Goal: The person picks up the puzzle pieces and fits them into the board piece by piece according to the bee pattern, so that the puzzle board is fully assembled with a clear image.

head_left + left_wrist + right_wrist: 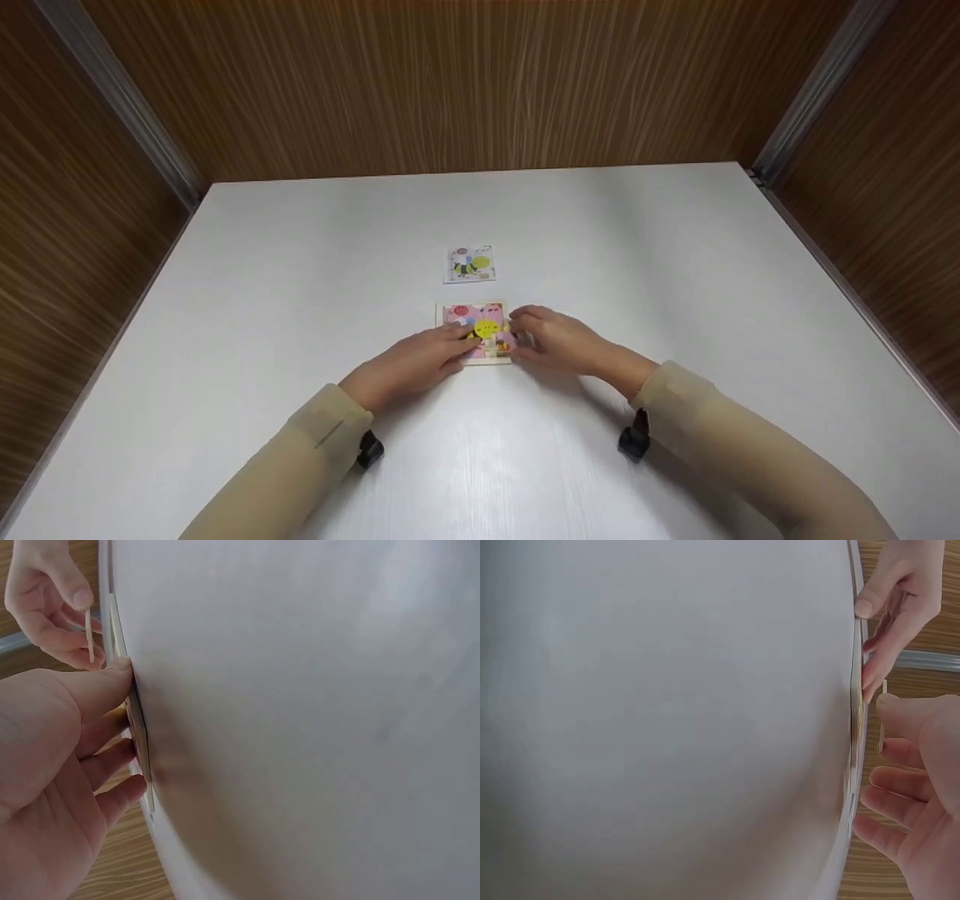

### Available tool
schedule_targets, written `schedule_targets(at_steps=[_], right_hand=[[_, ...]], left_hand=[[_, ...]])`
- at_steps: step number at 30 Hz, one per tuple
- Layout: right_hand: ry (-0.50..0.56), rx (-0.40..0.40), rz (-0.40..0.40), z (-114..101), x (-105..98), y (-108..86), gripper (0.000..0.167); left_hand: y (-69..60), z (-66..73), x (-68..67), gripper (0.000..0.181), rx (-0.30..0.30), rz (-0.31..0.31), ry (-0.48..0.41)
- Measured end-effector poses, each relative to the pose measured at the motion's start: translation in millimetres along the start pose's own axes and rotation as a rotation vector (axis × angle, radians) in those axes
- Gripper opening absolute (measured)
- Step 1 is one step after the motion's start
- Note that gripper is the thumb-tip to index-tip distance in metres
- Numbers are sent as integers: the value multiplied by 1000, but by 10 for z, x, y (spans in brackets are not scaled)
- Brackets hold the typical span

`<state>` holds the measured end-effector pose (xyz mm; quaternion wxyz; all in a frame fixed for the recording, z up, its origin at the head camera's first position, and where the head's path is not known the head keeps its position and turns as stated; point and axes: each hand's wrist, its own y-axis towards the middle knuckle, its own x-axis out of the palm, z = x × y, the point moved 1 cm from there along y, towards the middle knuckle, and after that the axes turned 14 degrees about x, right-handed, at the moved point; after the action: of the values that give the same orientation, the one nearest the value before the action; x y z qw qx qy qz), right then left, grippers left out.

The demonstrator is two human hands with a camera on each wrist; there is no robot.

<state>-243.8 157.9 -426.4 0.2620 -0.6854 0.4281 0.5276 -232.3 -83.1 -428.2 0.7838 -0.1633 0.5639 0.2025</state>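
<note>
A small square jigsaw puzzle in a pale wooden frame (491,361) lies on the white table, with a yellow bee on pink pieces. My left hand (418,358) rests over its left part, fingertips pressing on the pieces and thumb (112,679) against the near edge. At the right side, my right hand (564,343) pinches a thin puzzle piece (883,726) between thumb and index finger. That piece is held edge-on just above the frame, apart from it in the right wrist view. The other right fingers are loosely bent.
Just beyond the puzzle lies a paler square card (470,265) with a similar bee picture. The white table (300,262) is bordered by a wood-grain back panel (465,90) and side panels.
</note>
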Motion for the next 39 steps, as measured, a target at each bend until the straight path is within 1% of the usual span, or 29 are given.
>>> schedule_targets(at_steps=[6,9,12,16,21,28,34,39], right_hand=[[-13,-17,-18,-55,50,54,31],[-25,-24,-12,-76,64,81,32],[-38,-50,-2,-72,75,100,32],[-49,-80,17,-61,78,109,31],[-32,-95,12,-76,66,129,28],[-18,-82,-8,-83,66,133,29],[-18,-82,-13,-86,76,146,29],[-18,-53,-26,-81,69,151,30]], left_hand=[[0,2,-12,45,15,16,10],[0,6,-5,45,14,17,9],[3,3,6,46,20,22,6],[3,7,-12,46,20,20,6],[-1,15,-35,46,22,14,30],[4,13,-13,49,5,-6,27],[0,27,-14,46,29,19,25],[-7,38,-18,45,19,15,21]])
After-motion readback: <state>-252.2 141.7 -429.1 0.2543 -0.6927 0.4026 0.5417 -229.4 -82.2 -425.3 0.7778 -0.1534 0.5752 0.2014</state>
